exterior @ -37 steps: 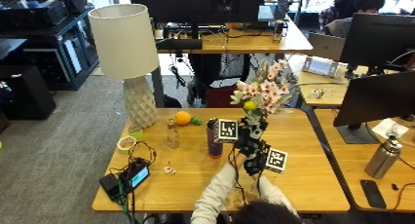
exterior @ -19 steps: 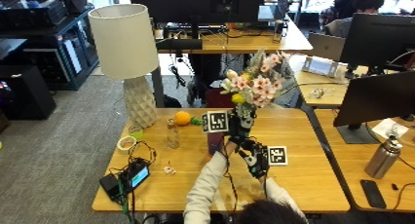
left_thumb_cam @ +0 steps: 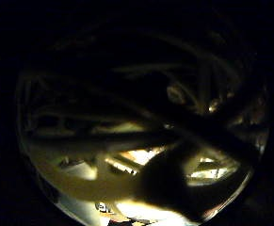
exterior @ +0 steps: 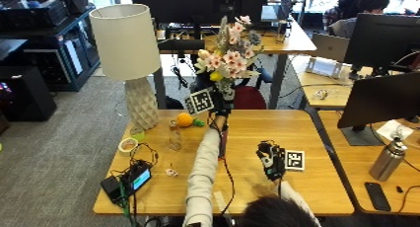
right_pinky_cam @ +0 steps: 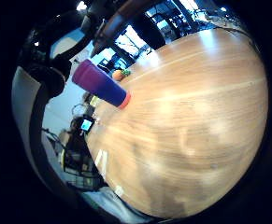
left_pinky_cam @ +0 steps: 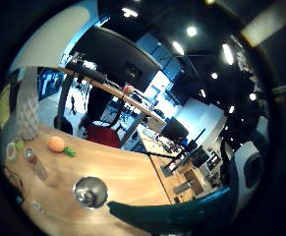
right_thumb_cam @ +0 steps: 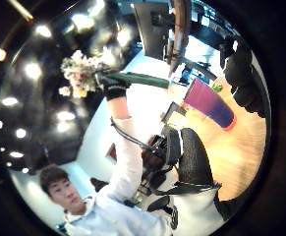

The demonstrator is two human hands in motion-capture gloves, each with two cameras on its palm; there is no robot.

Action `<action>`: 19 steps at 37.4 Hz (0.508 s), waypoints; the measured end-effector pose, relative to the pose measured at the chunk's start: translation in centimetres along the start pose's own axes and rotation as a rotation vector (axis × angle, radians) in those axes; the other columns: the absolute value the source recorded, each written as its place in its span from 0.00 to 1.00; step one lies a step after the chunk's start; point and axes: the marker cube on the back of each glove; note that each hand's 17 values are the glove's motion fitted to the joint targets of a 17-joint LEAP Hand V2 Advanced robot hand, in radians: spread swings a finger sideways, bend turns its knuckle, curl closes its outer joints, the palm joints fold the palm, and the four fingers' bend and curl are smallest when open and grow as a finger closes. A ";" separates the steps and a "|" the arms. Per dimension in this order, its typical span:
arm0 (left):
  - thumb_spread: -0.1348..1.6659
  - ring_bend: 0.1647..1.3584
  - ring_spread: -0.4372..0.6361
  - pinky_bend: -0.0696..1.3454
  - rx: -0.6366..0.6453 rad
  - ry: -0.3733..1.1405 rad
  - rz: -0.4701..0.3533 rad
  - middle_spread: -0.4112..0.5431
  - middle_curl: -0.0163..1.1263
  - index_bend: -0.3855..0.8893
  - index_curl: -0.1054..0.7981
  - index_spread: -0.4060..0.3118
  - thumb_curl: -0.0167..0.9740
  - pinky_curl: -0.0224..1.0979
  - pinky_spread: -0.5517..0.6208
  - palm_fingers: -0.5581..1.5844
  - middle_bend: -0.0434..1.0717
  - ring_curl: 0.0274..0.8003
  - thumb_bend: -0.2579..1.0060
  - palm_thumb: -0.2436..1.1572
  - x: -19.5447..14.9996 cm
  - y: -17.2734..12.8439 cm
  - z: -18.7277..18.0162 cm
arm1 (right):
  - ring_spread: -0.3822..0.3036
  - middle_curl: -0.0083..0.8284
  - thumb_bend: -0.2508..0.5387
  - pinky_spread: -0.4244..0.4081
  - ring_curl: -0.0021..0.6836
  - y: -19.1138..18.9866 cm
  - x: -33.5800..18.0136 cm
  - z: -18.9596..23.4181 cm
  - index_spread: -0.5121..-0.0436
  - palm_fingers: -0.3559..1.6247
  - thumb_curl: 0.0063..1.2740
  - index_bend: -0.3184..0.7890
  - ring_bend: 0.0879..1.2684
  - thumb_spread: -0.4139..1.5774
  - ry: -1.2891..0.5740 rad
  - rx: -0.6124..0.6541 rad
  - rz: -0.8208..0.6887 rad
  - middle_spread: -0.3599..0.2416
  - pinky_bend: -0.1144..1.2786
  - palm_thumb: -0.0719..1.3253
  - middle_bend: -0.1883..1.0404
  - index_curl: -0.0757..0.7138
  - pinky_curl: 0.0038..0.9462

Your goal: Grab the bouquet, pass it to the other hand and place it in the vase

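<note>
Where the outside view looks down, the bouquet of pink and white flowers (exterior: 229,56) is gripped at its stems by the left hand (exterior: 220,102), raised above the wooden table (exterior: 308,138); the right hand (exterior: 270,160) is held spread, empty. In the right thumb-side view, the purple vase (right_thumb_cam: 210,103) stands on that table.

Likely an office: rows of wooden desks (exterior: 262,138) with monitors (exterior: 384,96).
</note>
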 end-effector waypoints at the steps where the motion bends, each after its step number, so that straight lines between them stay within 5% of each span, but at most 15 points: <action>1: 0.46 0.56 0.04 0.50 0.008 0.004 -0.013 0.04 0.52 0.54 0.68 0.11 0.63 0.43 0.09 0.92 0.76 0.59 0.18 0.73 -1.0 -0.1 0.2 | 0.36 0.58 0.29 0.33 0.62 0.1 0.0 -0.2 0.64 0.72 0.39 0.36 0.51 0.69 0.008 0.000 -0.013 0.43 0.47 0.59 0.55 0.53 0.41; 9: 0.44 0.57 0.04 0.50 0.022 -0.095 -0.062 0.03 0.51 0.54 0.71 0.10 0.66 0.43 0.09 0.91 0.75 0.59 0.18 0.73 -6.7 0.2 0.7 | 0.36 0.57 0.29 0.34 0.61 0.5 1.0 -1.9 0.66 0.74 0.38 0.38 0.48 0.71 0.100 0.000 -0.098 0.44 0.44 0.59 0.53 0.50 0.39; 19: 0.43 0.56 0.04 0.50 0.016 -0.103 -0.124 0.04 0.51 0.53 0.73 0.10 0.69 0.43 0.10 0.91 0.75 0.58 0.18 0.72 -11.0 1.5 1.5 | 0.35 0.57 0.29 0.34 0.62 1.2 1.2 -2.4 0.67 0.76 0.37 0.38 0.47 0.71 0.115 0.007 -0.011 0.44 0.41 0.59 0.51 0.48 0.39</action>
